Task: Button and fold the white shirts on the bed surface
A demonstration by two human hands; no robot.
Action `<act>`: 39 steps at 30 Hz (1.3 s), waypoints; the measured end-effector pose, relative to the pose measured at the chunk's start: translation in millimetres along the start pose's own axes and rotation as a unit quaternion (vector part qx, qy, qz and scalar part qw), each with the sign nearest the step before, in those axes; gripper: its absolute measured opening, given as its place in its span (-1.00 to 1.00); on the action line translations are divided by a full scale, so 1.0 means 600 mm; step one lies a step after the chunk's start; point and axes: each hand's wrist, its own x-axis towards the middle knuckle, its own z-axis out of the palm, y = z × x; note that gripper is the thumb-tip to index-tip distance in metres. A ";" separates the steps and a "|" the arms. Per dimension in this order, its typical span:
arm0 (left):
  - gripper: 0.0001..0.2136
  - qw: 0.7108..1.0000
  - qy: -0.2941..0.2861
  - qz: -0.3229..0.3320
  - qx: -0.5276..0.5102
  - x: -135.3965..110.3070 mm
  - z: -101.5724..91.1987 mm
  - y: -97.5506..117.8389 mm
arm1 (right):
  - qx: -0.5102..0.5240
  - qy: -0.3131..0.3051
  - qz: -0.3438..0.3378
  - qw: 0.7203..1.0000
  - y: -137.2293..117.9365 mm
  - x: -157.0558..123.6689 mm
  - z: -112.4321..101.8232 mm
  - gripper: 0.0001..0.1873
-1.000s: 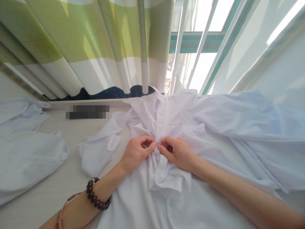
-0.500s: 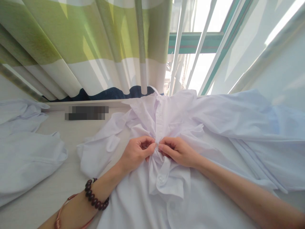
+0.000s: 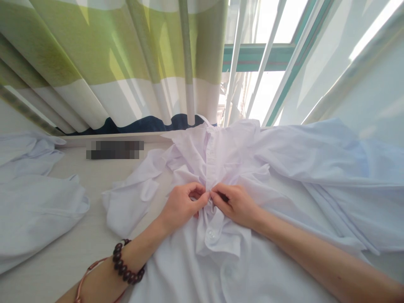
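A white button-up shirt lies spread out, its collar toward the window and its front strip running down the middle. My left hand pinches the front strip between thumb and fingers. Right against it, my right hand pinches the same spot from the other side. What lies between the fingertips is too small and covered to make out. Just below the hands the cloth bunches up, and a button shows on a folded flap. Another button sits lower on the shirt front.
Another white garment lies at the left on the pale surface. A blurred-out dark object rests near the back edge. Behind hang a green and white curtain and white window bars.
Both hands stay at the front strip, with the fingertips drawn slightly closer together. The bunched flap with the button has shifted slightly up and left.
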 end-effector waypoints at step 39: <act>-0.47 0.944 -0.133 -0.166 0.252 -0.037 -0.102 0.069 | -0.145 -0.167 0.190 0.957 -0.034 -0.031 -0.086 -0.91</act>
